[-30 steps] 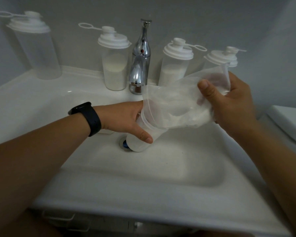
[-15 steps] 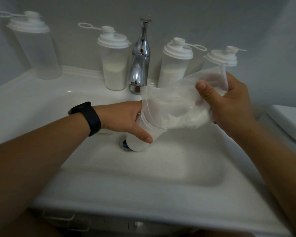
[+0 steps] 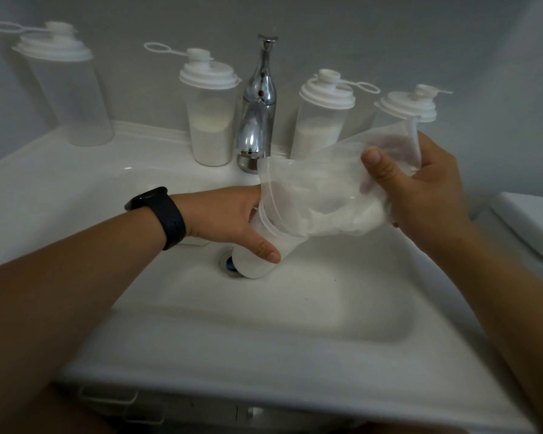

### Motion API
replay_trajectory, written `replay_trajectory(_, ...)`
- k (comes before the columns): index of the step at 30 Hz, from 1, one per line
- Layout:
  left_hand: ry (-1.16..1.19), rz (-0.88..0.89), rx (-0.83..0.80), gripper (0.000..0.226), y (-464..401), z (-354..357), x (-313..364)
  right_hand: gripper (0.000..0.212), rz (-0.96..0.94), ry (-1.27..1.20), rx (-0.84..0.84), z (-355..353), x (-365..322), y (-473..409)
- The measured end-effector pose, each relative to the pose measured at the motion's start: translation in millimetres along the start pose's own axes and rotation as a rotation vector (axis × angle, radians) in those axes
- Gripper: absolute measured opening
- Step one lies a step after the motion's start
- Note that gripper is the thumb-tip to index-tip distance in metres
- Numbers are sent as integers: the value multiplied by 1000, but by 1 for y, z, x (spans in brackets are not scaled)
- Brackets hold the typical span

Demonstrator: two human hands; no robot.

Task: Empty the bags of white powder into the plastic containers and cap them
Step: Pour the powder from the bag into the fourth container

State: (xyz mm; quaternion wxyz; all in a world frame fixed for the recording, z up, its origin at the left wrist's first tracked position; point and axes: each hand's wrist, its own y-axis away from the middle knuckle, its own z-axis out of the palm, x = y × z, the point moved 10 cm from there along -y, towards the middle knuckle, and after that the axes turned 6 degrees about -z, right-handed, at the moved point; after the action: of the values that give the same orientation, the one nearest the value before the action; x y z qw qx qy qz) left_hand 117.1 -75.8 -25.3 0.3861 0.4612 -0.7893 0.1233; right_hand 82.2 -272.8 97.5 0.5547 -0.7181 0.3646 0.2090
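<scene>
Right hand (image 3: 427, 189) has tipped the bag (image 3: 320, 195) slightly steeper; left hand (image 3: 232, 220) grip closed round the open container (image 3: 261, 252); powder likely still draining.

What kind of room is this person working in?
Most likely a bathroom: a white washbasin with a chrome tap and a drain, and what may be a toilet cistern to the right.

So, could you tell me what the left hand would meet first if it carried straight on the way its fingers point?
The left hand already grips the open container. Beyond it, its fingers point right, toward the powder bag and then the right hand; depth is uncertain.
</scene>
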Motion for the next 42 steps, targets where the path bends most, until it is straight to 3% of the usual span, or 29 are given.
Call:
replay_trajectory(22,-9,-24,-4,86,2,-1,3,10,-13,-6,-3,0,-1,0)
replay_trajectory(34,-3,-15,-1,95,1,0,3,5,-27,-19,15,-2,-3,0)
replay_trajectory(42,19,-17,-8,81,2,1,2,15,-26,-6,-3,1,-5,1)
